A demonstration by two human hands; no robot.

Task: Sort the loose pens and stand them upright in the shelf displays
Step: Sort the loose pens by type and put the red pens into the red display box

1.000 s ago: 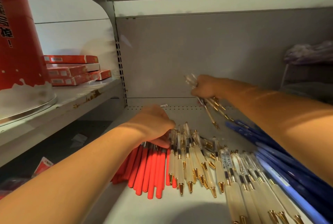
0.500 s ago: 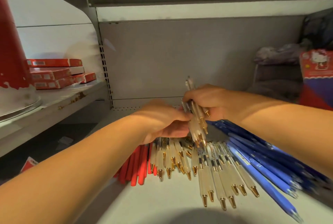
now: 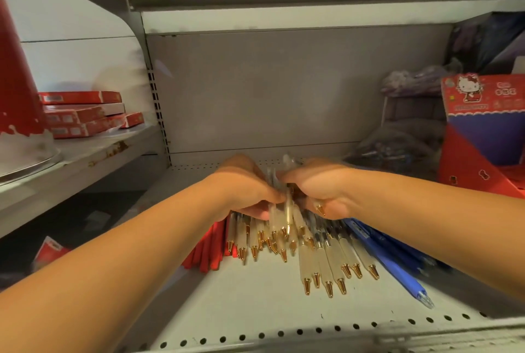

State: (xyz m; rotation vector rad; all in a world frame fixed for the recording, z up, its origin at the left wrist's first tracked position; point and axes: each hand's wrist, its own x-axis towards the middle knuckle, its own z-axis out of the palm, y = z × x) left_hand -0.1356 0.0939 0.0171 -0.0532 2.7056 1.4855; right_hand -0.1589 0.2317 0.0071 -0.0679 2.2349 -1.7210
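Loose pens lie flat on the grey shelf [image 3: 255,304]: red pens [image 3: 208,250] at the left, white pens with gold tips [image 3: 326,261] in the middle, blue pens [image 3: 397,264] at the right. My right hand [image 3: 321,191] grips a small bundle of white gold-tipped pens [image 3: 287,210] just above the pile, tips pointing toward me. My left hand [image 3: 244,185] is right beside it, fingers curled on the same bundle. The far ends of the held pens are blurred.
A red Hello Kitty display box [image 3: 483,131] stands at the right, with dark bags [image 3: 403,139] behind it. On the neighbouring left shelf are stacked red flat boxes [image 3: 82,114] and a large red cone-shaped object [image 3: 17,83]. The shelf's perforated front edge [image 3: 284,335] is near me.
My right hand brought its bundle of white pens from the back of the shelf toward me. My left hand left the lying pens and rose to meet that bundle.
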